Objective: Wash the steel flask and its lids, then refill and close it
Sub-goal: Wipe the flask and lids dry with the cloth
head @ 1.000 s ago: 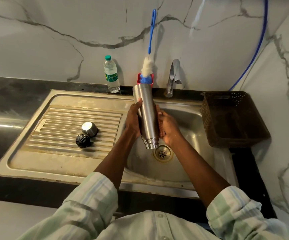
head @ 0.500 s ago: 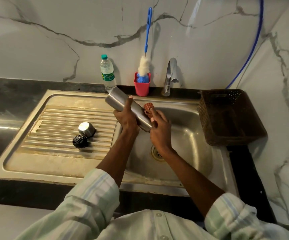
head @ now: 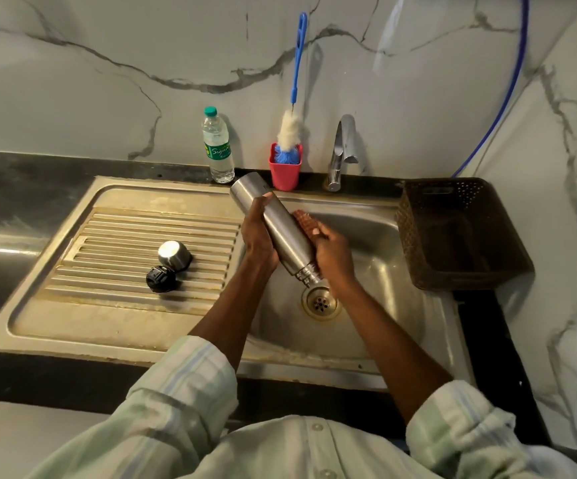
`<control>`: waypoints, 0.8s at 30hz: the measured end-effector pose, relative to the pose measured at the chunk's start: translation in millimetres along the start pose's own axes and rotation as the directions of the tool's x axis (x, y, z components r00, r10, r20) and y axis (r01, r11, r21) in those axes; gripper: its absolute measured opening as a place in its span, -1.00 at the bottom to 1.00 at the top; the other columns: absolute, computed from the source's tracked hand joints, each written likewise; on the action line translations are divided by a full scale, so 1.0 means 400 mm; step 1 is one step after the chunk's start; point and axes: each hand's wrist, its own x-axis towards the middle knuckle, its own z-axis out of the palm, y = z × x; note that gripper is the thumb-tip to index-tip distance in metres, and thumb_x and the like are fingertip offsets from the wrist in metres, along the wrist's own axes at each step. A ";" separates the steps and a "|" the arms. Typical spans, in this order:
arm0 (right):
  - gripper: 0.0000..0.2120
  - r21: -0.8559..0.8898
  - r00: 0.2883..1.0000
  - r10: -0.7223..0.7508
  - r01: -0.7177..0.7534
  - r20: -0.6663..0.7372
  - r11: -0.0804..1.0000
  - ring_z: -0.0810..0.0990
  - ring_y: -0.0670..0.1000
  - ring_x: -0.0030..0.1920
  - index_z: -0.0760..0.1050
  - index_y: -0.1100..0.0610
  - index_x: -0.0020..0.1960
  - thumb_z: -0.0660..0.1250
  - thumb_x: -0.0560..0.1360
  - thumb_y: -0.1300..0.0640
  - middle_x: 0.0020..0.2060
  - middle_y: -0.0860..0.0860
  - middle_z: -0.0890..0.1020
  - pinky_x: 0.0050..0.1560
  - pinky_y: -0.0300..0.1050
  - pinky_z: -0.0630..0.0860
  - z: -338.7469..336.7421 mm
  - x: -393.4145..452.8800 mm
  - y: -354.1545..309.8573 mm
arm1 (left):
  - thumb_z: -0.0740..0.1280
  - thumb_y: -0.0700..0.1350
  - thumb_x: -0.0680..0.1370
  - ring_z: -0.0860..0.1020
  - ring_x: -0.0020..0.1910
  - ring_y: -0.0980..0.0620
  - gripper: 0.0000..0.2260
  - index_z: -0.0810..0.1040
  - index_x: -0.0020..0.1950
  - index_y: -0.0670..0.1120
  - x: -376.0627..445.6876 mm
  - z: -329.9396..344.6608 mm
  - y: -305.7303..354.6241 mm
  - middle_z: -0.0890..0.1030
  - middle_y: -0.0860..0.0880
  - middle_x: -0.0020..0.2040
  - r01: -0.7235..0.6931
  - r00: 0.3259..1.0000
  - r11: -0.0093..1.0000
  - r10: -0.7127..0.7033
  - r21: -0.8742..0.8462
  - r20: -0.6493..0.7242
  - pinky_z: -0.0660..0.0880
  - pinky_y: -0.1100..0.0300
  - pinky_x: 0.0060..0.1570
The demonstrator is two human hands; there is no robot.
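Your left hand [head: 258,240] grips the steel flask [head: 273,227] while your right hand [head: 332,252] holds a scrubber [head: 303,221] against it; both lids [head: 168,267], refilling and closing remain.

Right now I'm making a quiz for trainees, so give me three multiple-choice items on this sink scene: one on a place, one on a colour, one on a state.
1. Where do the two lids lie?
A. in the basket
B. on the ribbed drainboard
C. in the basin

2. What colour is the cup that holds the bottle brush?
A. red
B. green
C. black

3. How is the steel flask held?
A. upright
B. lying flat in the basin
C. tilted, mouth down toward the drain

Answers:
B: steel lid and black lid rest on the drainboard.
A: the cup is red.
C: both hands hold the flask slanted over the drain.
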 end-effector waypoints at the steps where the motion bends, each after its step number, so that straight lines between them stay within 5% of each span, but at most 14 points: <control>1: -0.77 0.227 0.968 0.204 -0.233 0.144 0.946 0.65 0.08 -0.03 0.60 0.07 0.18 0.26 0.60 0.05 0.03 0.10 0.67 -0.01 0.00 0.58 -0.022 0.011 -0.014 | 0.51 0.11 0.32 0.63 -0.14 -0.17 -0.29 0.43 0.35 -0.21 -0.007 0.002 0.001 0.61 -0.20 -0.06 0.007 0.998 0.998 -0.004 -0.055 0.059 0.62 -0.03 -0.10; 3: -0.72 0.413 0.809 0.412 -0.574 0.418 0.708 0.62 0.15 -0.12 0.56 0.18 0.15 0.28 0.52 0.05 -0.07 0.21 0.64 -0.09 0.03 0.55 -0.057 0.010 -0.027 | 0.48 0.09 0.39 0.62 -0.11 -0.19 -0.40 0.44 0.31 -0.18 -0.010 0.011 0.004 0.59 -0.19 -0.09 -0.021 0.998 0.991 0.027 -0.129 0.049 0.63 -0.14 -0.04; 5: -0.58 0.495 0.734 0.430 -0.675 0.526 0.547 0.61 0.19 -0.08 0.50 0.28 0.22 0.24 0.46 0.07 -0.03 0.28 0.60 -0.07 0.04 0.57 -0.069 -0.005 -0.011 | 0.50 0.08 0.36 0.64 -0.02 -0.21 -0.45 0.48 0.25 -0.14 -0.008 0.026 0.004 0.63 -0.22 -0.02 -0.106 0.994 0.984 0.099 -0.146 -0.055 0.62 -0.21 0.05; 9: -0.57 0.681 0.733 0.436 -0.666 0.522 0.304 0.64 0.24 -0.08 0.40 0.35 0.32 0.14 0.53 0.15 0.07 0.33 0.58 -0.15 0.05 0.66 -0.045 -0.023 0.004 | 0.55 -0.02 0.39 0.64 0.13 -0.22 -0.34 0.37 0.42 -0.09 -0.004 0.043 0.006 0.61 -0.24 0.21 -0.265 0.958 0.940 0.232 -0.216 -0.168 0.62 -0.13 0.08; 12: -0.63 0.785 0.770 0.519 -0.559 0.371 0.266 0.57 0.26 0.10 0.35 0.32 0.39 0.06 0.65 0.18 0.27 0.30 0.52 0.07 0.12 0.58 -0.028 -0.009 -0.009 | 0.60 -0.06 0.33 0.59 0.22 -0.13 -0.16 0.27 0.52 0.01 0.004 0.022 -0.008 0.56 -0.12 0.30 -0.364 0.929 0.928 0.354 -0.083 -0.111 0.56 -0.13 0.21; 15: -0.67 0.794 0.846 0.505 -0.421 0.170 0.438 0.59 0.16 0.02 0.43 0.19 0.36 0.15 0.65 0.13 0.26 0.19 0.56 0.12 0.07 0.51 -0.010 0.018 -0.045 | 0.62 -0.07 0.31 0.51 0.32 -0.12 -0.08 0.19 0.55 0.04 0.002 -0.023 -0.053 0.48 -0.10 0.38 -0.374 0.927 0.905 0.372 0.202 0.049 0.49 -0.18 0.29; 17: -0.76 0.576 0.929 0.368 -0.324 0.042 0.751 0.62 0.08 0.06 0.56 -0.01 0.21 0.29 0.58 -0.01 0.15 0.04 0.65 0.17 0.07 0.53 0.009 0.021 -0.070 | 0.61 0.00 0.32 0.55 0.28 -0.08 -0.13 0.25 0.52 0.02 -0.004 -0.042 -0.083 0.53 -0.08 0.33 -0.361 0.932 0.869 0.332 0.338 0.144 0.51 -0.13 0.27; 19: -0.78 0.283 0.983 0.183 -0.177 0.007 0.943 0.64 0.03 0.08 0.60 -0.09 0.15 0.35 0.54 -0.10 0.07 -0.04 0.68 0.17 0.07 0.57 0.022 0.007 -0.090 | 0.60 0.04 0.36 0.62 0.17 -0.02 -0.25 0.35 0.45 -0.03 -0.013 -0.047 -0.102 0.61 -0.07 0.24 -0.353 0.933 0.843 0.287 0.405 0.216 0.55 -0.07 0.23; 21: -0.78 0.217 0.998 0.065 -0.067 0.019 0.974 0.65 0.01 0.07 0.57 -0.10 0.21 0.28 0.59 -0.05 0.09 -0.04 0.67 0.15 0.05 0.59 0.019 0.005 -0.089 | 0.54 0.01 0.45 0.65 0.08 0.03 -0.41 0.40 0.41 -0.08 -0.025 -0.042 -0.099 0.63 -0.05 0.15 -0.352 0.931 0.821 0.258 0.450 0.259 0.61 0.01 0.13; 24: -0.77 0.380 0.999 0.048 -0.043 -0.004 0.924 0.66 0.02 0.07 0.59 0.04 0.21 0.25 0.62 0.09 0.05 0.00 0.69 0.18 0.10 0.58 -0.016 0.028 -0.095 | 0.48 -0.01 0.50 0.63 0.05 0.09 -0.52 0.40 0.36 -0.01 -0.031 -0.038 -0.079 0.61 0.02 0.12 -0.398 0.901 0.721 0.190 0.567 0.391 0.59 0.19 0.02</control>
